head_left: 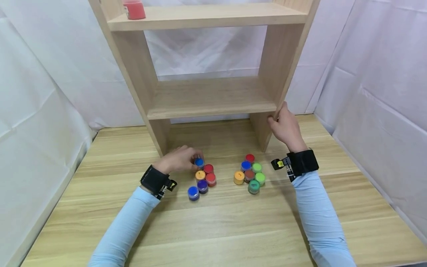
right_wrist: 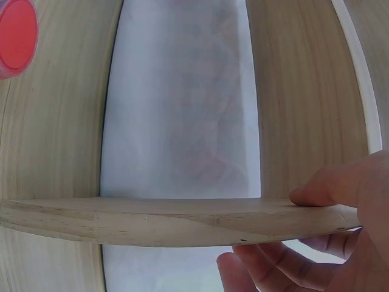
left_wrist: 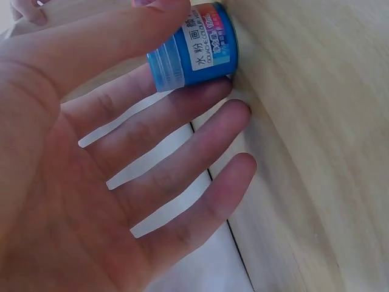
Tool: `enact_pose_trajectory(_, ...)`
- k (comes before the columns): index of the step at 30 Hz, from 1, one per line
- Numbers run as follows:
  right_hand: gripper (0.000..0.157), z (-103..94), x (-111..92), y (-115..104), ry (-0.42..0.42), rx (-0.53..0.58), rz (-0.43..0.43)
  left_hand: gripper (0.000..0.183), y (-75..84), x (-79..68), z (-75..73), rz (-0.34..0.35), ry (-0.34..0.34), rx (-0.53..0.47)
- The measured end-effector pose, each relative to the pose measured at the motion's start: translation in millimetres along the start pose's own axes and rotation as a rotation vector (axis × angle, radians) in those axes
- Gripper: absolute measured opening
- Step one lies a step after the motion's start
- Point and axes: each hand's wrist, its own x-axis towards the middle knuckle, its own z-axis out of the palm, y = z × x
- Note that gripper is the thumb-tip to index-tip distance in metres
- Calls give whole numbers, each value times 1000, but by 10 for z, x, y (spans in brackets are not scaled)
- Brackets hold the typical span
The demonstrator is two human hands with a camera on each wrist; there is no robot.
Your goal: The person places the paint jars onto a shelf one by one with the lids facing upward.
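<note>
My left hand (head_left: 181, 158) pinches a small blue gouache paint jar (left_wrist: 206, 48) between thumb and fingers, at the far end of the left cluster of jars. The left wrist view shows its printed label and clear lid, with the other fingers spread below. Close by are a red jar (head_left: 208, 168), a yellow-orange jar (head_left: 200, 175), another red jar (head_left: 211, 179), a purple jar (head_left: 202, 186) and a blue jar (head_left: 193, 193). My right hand (head_left: 286, 126) grips the right side panel (right_wrist: 176, 228) of a wooden shelf, thumb on one face and fingers on the other.
The wooden shelf unit (head_left: 210, 113) stands at the back of the table (head_left: 213, 230). A larger red jar (head_left: 135, 10) sits on its upper board. A second cluster of several jars, including a dark green jar (head_left: 254, 187), stands right of centre. White cloth (head_left: 377, 74) hangs around the table.
</note>
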Motion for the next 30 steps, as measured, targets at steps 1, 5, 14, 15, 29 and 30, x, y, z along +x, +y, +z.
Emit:
enact_pose_trajectory(1, 59, -1, -2, 0, 2, 1, 0, 27, -2, 0, 3, 2, 2, -2)
enact_pose_trajectory(5, 58, -5, -7, 6, 9, -2, 1, 26, -4, 10, 15, 11, 9, -4)
enact_pose_trajectory(14, 58, -7, -12, 14, 9, -5, 5, 24, -1, 23, 32, 31, 22, -1)
enact_pose_trajectory(15, 58, -4, -13, 16, 8, -5, 6, 24, -3, 22, 35, 34, 24, -5)
enact_pose_trajectory(29, 57, 5, -5, 6, 8, -5, 2, 32, -23, 28, 30, 91, 109, -34)
enact_pose_trajectory(30, 57, 7, -5, 7, 9, -6, 3, 34, -21, 32, 27, 99, 118, -35)
